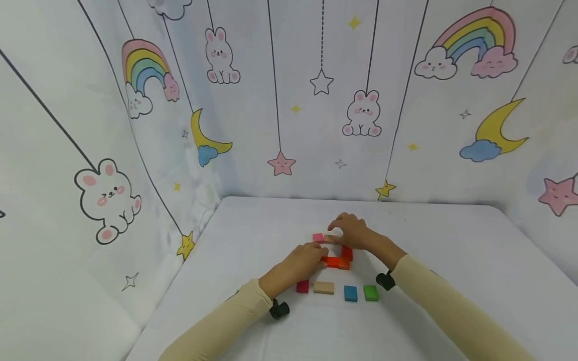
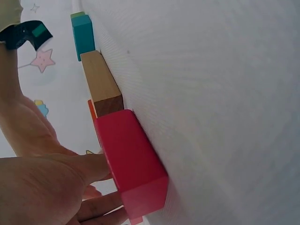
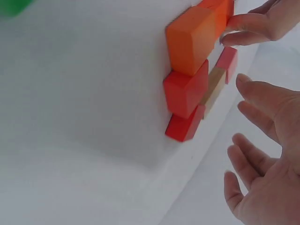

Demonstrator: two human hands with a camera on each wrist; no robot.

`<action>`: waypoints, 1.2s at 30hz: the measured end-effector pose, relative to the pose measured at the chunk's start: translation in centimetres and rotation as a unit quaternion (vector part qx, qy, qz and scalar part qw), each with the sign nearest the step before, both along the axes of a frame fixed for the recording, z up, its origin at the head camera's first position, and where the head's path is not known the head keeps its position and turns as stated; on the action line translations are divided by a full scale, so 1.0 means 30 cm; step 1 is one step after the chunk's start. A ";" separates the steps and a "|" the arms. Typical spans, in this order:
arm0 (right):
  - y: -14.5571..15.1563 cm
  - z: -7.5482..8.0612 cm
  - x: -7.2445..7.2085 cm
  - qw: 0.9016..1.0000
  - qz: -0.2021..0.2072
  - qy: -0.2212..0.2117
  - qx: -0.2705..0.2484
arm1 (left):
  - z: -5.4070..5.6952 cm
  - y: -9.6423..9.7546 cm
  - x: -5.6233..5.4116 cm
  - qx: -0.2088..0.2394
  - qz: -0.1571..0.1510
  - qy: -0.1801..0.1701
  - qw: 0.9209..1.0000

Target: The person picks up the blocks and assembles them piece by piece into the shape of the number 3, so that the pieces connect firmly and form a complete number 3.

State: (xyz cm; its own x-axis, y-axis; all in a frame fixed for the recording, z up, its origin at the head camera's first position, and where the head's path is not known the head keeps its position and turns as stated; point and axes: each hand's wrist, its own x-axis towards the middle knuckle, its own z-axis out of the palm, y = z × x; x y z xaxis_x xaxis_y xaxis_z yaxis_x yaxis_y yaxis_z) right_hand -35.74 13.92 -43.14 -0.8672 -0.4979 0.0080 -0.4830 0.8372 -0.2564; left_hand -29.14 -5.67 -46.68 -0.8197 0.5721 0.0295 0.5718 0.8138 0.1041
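My left hand (image 1: 303, 260) is at the near left corner of a block outline and pinches a red-orange block (image 1: 323, 259), mostly covered by its fingers. Beside that block lie another red-orange block (image 1: 333, 261) and an orange block (image 3: 191, 40). My right hand (image 1: 352, 230) hovers over the far right corner, fingers spread and loosely bent, holding nothing. Below it, red blocks (image 3: 186, 89) form the right side. The far side has a natural wooden block (image 3: 213, 91) and a pink block (image 1: 318, 237).
Nearer to me stand a crimson block (image 2: 131, 159), a wooden block (image 1: 323, 287), a blue block (image 1: 350, 293) and a green block (image 1: 371, 293) in a row. Everything rests on a white table (image 1: 253, 220). A patterned cloth (image 1: 289, 125) hangs behind it.
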 end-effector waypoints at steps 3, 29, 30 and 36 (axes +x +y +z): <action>0.038 0.019 0.023 1.000 0.003 -0.006 -0.005 | -0.001 -0.003 0.000 0.000 0.002 0.001 1.000; 0.261 0.030 0.426 0.994 -0.029 -0.083 0.070 | -0.005 -0.006 0.006 0.009 0.001 -0.009 1.000; 0.265 0.025 0.434 0.994 -0.030 -0.079 0.067 | -0.005 -0.005 0.006 0.009 0.001 -0.010 1.000; 0.273 0.011 0.459 0.997 -0.035 -0.058 0.045 | -0.002 0.003 0.007 0.011 0.002 -0.011 1.000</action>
